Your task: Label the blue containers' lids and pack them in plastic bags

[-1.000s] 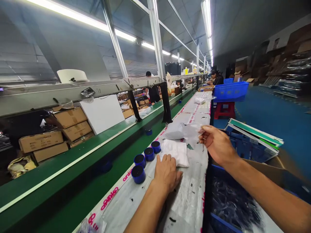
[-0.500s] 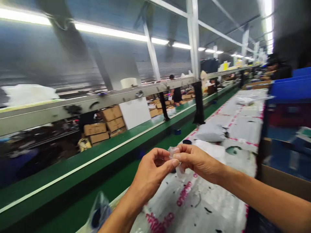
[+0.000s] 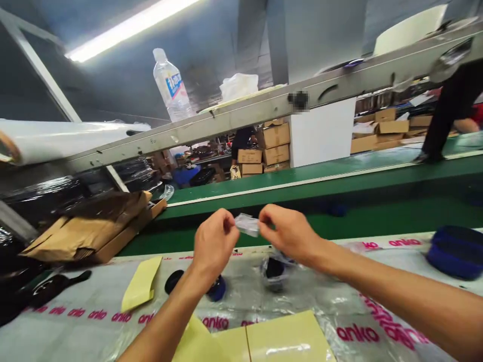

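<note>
Head view: clear plastic piece (image 3: 248, 225) held near centre.
It is pinched at nine o'clock by the left hand's (image 3: 214, 240) fingers, at three by the right hand's (image 3: 289, 234), apparently for tautness; a plastic-wrapped item (image 3: 274, 274) is set at five.

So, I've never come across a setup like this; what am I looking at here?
There is no machine doing the handling: these are a person's bare hands, seen from a camera worn on their head, looking forward and down. The left hand and right hand pinch a small piece of clear plastic between them. Below, the plastic-covered work surface bears yellow sheets, a dark item in clear wrapping and a blue-and-black round item.
</note>
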The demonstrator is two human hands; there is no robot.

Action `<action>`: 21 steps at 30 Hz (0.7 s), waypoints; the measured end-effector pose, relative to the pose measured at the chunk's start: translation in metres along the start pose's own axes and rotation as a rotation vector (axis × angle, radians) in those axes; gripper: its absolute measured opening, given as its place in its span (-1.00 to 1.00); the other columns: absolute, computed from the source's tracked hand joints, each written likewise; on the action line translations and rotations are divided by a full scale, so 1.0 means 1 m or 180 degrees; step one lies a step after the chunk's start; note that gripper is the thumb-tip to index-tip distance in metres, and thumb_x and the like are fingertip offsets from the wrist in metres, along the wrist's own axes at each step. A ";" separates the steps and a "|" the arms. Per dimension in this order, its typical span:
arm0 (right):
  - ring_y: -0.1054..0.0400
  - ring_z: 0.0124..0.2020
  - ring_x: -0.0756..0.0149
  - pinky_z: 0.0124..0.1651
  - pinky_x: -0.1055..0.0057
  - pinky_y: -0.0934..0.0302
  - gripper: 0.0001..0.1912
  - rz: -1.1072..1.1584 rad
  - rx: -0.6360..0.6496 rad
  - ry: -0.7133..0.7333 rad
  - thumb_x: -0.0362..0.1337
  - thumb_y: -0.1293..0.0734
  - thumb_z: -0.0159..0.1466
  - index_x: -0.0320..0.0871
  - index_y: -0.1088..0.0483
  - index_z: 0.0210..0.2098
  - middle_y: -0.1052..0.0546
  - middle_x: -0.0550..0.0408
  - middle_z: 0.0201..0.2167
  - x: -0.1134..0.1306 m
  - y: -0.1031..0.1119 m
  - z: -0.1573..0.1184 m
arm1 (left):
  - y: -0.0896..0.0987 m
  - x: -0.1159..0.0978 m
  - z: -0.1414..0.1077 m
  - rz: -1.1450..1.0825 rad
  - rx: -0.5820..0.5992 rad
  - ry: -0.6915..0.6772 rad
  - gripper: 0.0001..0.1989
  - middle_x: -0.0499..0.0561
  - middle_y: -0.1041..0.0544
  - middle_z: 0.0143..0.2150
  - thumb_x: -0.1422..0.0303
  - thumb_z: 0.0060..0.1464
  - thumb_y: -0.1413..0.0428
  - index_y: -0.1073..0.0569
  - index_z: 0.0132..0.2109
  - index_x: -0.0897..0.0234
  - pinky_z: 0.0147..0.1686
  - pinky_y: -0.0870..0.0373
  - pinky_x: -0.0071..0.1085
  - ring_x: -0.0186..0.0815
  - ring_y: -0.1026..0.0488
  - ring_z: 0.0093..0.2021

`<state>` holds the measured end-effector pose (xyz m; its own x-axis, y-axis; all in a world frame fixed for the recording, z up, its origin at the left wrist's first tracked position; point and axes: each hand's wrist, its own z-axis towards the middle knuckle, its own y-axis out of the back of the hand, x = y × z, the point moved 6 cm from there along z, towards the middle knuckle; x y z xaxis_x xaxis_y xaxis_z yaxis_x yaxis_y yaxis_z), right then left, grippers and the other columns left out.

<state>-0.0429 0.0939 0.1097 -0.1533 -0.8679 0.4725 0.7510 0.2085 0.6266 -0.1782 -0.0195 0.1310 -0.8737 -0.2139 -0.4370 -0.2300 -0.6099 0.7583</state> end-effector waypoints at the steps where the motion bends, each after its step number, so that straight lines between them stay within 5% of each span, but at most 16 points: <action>1: -0.35 -0.31 0.29 -0.26 0.40 -0.14 -0.94 -0.0258 0.0095 0.0254 -0.34 -0.28 0.31 -0.13 -0.40 -0.29 -0.53 0.06 -0.32 0.013 -0.018 0.007 | 0.011 0.015 -0.004 0.0330 -0.0129 -0.0017 -0.89 0.00 -0.51 -0.28 0.49 0.11 0.00 -0.40 -0.26 0.23 -0.26 -0.26 -0.38 -0.25 -0.46 -0.26; 5: -0.37 -0.17 0.21 -0.26 0.40 -0.17 -0.89 -0.0923 0.0652 0.0908 -0.37 -0.23 0.39 -0.17 -0.40 -0.18 -0.52 -0.02 -0.20 0.045 -0.087 0.021 | 0.029 0.070 -0.030 0.1344 -0.0133 -0.0023 -0.78 0.07 -0.54 -0.17 0.50 0.19 0.05 -0.43 -0.09 0.23 -0.25 -0.23 -0.32 -0.15 -0.48 -0.20; 10: -0.37 -0.19 0.12 -0.34 0.34 -0.19 -0.85 -0.1318 0.1465 0.1426 -0.47 -0.27 0.29 -0.21 -0.40 -0.16 -0.51 -0.07 -0.21 0.055 -0.152 0.004 | 0.017 0.114 -0.070 0.1907 0.0266 0.0044 -0.76 0.06 -0.58 -0.30 0.54 0.21 0.07 -0.42 -0.07 0.26 -0.36 -0.26 -0.28 -0.08 -0.53 -0.32; 13: -0.39 -0.19 0.14 -0.34 0.35 -0.17 -0.89 -0.1149 0.1696 0.1255 -0.39 -0.28 0.32 -0.19 -0.42 -0.17 -0.52 -0.05 -0.20 0.051 -0.163 -0.007 | 0.008 0.118 -0.084 0.1944 0.0454 -0.0062 -0.77 0.02 -0.58 -0.32 0.57 0.19 0.05 -0.42 -0.11 0.24 -0.25 -0.33 -0.25 -0.11 -0.53 -0.28; 18: -0.42 -0.22 0.22 -0.31 0.39 -0.11 -0.93 -0.0483 0.1757 0.0794 -0.27 -0.33 0.33 -0.11 -0.45 -0.24 -0.53 0.07 -0.25 0.045 -0.150 -0.017 | 0.009 0.112 -0.095 0.1737 0.0525 -0.0228 -0.81 -0.08 -0.54 -0.34 0.58 0.17 0.00 -0.40 -0.26 0.19 0.15 -0.23 -0.08 -0.23 -0.50 -0.25; 21: -0.41 -0.24 0.25 -0.31 0.39 -0.09 -0.93 -0.0307 0.1734 0.0810 -0.28 -0.33 0.32 -0.11 -0.45 -0.23 -0.53 0.09 -0.24 0.045 -0.144 -0.022 | 0.011 0.114 -0.104 0.1355 0.0504 -0.0222 -0.83 -0.12 -0.53 -0.35 0.56 0.16 -0.01 -0.38 -0.30 0.18 0.12 -0.28 -0.09 -0.27 -0.49 -0.29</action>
<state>-0.1436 0.0150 0.0273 0.0046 -0.9609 0.2769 0.2942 0.2660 0.9180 -0.2355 -0.1299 0.0394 -0.9301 -0.3649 -0.0411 0.0977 -0.3536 0.9303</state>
